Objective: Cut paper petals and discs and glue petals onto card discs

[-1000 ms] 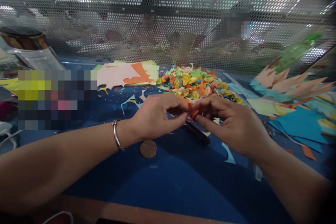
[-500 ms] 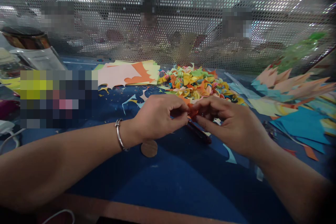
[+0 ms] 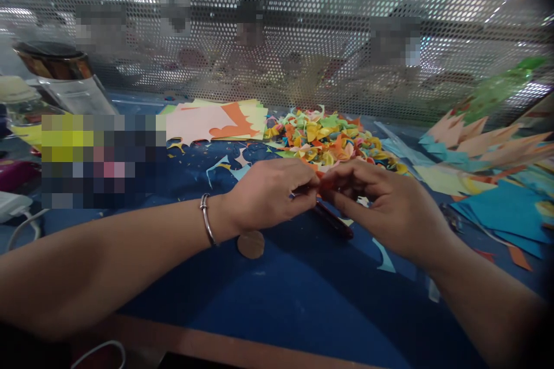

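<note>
My left hand, with a silver bangle at the wrist, and my right hand meet over the blue table. Between their fingertips they pinch a small orange paper piece, mostly hidden by the fingers. Under my hands lies a dark red, slim object, perhaps a pen or a cutter. A round brown disc rests beside my left wrist. Just beyond my fingers spreads a heap of small folded paper pieces in yellow, orange, green and pink.
Behind the heap stands a perforated metal screen. Paper sheets lie back left, near a lidded tumbler. To the right are blue paper, pointed peach paper shapes and a green bottle. Light blue scraps lie about.
The whole view has shifted slightly, so things appear a little further right. Both hands still pinch the orange paper piece, and less of it shows between the fingers.
</note>
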The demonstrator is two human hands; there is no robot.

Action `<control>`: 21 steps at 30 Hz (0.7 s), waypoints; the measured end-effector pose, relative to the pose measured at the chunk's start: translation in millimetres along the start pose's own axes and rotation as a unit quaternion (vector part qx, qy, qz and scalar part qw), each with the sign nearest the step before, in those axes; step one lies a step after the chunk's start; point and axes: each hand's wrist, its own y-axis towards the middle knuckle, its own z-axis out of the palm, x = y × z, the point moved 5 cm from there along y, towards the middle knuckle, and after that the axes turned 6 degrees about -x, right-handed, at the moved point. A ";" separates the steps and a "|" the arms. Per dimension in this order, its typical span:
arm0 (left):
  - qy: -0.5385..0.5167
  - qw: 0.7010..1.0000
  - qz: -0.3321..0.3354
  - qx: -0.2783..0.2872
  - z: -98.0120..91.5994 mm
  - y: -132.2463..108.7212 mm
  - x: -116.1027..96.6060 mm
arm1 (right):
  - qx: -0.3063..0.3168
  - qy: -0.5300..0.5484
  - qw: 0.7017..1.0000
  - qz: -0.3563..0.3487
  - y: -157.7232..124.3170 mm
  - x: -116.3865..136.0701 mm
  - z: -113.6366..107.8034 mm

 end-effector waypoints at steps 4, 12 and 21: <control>0.002 1.000 -0.004 0.010 -0.1 0.2 0.9 | -0.002 0.006 1.000 -0.001 1.2 0.5 -0.4; 0.031 0.999 0.031 0.001 0.6 -0.4 -4.1 | 0.000 0.007 1.000 0.008 0.1 1.1 -1.3; 0.029 0.999 0.002 -0.013 -0.1 0.4 -2.7 | -0.007 0.007 1.000 0.000 -0.2 0.2 -0.1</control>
